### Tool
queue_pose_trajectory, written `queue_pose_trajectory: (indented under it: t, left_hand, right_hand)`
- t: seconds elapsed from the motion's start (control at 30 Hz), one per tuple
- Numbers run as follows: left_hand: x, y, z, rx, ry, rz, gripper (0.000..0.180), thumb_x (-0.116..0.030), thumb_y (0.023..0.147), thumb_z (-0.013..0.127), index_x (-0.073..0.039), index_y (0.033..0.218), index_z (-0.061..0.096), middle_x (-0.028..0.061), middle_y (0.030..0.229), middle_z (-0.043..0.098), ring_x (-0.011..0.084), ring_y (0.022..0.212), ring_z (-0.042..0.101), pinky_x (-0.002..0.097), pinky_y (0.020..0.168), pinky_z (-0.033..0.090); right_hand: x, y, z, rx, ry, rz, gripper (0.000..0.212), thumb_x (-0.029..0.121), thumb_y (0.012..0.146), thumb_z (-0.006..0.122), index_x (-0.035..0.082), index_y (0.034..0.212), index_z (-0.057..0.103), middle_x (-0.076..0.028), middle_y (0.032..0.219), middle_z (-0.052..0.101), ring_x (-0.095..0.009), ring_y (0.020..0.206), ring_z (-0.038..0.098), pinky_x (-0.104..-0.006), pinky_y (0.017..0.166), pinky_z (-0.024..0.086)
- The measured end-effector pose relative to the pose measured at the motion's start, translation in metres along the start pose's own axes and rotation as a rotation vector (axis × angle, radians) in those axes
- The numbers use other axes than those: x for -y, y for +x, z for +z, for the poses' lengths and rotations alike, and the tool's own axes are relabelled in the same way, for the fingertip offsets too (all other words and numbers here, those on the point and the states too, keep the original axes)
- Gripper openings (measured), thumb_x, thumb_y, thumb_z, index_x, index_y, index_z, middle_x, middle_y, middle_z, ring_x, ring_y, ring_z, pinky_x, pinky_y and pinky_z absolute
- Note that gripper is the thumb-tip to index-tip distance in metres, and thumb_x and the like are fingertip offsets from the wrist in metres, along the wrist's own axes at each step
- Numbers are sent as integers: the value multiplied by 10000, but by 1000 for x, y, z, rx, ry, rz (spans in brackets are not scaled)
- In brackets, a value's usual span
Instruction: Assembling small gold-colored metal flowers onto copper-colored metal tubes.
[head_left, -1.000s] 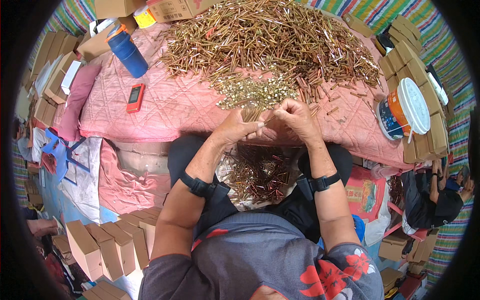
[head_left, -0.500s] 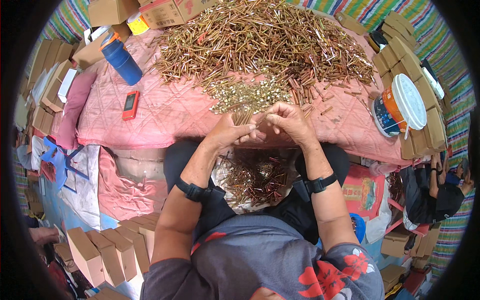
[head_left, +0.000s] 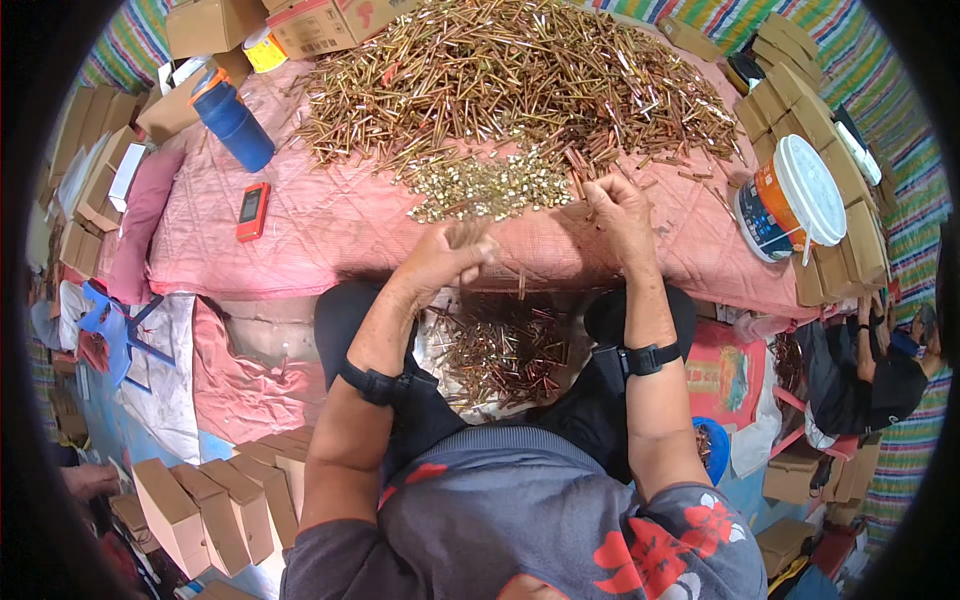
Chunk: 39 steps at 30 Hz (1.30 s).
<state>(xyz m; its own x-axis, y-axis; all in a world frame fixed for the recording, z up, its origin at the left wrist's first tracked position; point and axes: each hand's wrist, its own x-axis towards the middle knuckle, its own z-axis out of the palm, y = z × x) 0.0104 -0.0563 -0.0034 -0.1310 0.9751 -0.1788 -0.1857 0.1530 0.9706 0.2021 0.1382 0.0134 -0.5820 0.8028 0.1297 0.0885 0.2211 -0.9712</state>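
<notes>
My left hand (head_left: pixel 440 262) is closed around a small bundle of short brown stalks, smeared by motion, above the near edge of the pink quilted cover (head_left: pixel 330 235). To its right, my right hand (head_left: pixel 622 215) has its fingers pinched together at the near right edge of the big heap of brown stalks (head_left: pixel 520 75); what lies between those fingertips is hard to make out. A patch of small pale-green and whitish bits (head_left: pixel 490 188) lies between the heap and my hands. One loose stalk (head_left: pixel 521 285) shows below the hands, over a second pile of stalks (head_left: pixel 505 345) between my knees.
A blue bottle (head_left: pixel 232 125) and a red handheld device (head_left: pixel 253 212) are on the cover at left. At right stands a white-lidded bucket (head_left: pixel 790 200) beside stacked cardboard boxes (head_left: pixel 850 235). More boxes (head_left: pixel 205 510) stand lower left. Another person (head_left: pixel 870 375) is at far right.
My right hand has moved away from the left one, right and forward to the heap's edge. The left hand has shifted slightly left with its bundle. A loose stalk now shows below them.
</notes>
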Motion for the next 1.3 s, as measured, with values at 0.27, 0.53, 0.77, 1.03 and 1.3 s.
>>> queue_pose_trajectory:
  t: [0.27,0.53,0.77,1.03,1.3]
  left_hand:
    - [-2,10,5,-123,-256,-64,281,-116,886,604,18,1119,523,56,772,631,57,565,527,150,411,330]
    - [-2,16,6,-14,-89,-37,179,-66,857,615,10,1012,569,92,822,660,70,598,567,160,427,364]
    - [-2,15,11,-176,-376,26,118,-81,852,645,-18,941,599,80,798,670,90,591,592,170,441,383]
    - [5,16,18,-163,-132,70,130,-118,849,660,-55,948,605,41,765,673,49,561,552,157,451,368]
    - [2,17,22,-190,-44,65,75,-73,812,672,-36,864,632,42,719,666,61,533,542,183,465,387]
  right_hand:
    - [-5,-11,-19,-11,-400,-264,52,31,806,658,-12,834,657,-96,791,676,-157,724,650,-272,650,496]
    - [2,-14,-18,122,-779,-444,91,17,735,617,30,809,669,-138,799,601,-330,827,592,-392,745,482]
    - [-12,-3,-2,-8,-1045,-517,77,13,699,604,30,766,640,-148,802,552,-357,820,568,-424,739,467]
    - [-15,1,22,109,565,119,91,93,931,568,14,968,542,-65,770,625,-132,657,614,-260,602,524]
    - [-14,-1,36,149,745,198,107,117,941,561,37,999,519,-74,789,643,-136,685,644,-260,608,546]
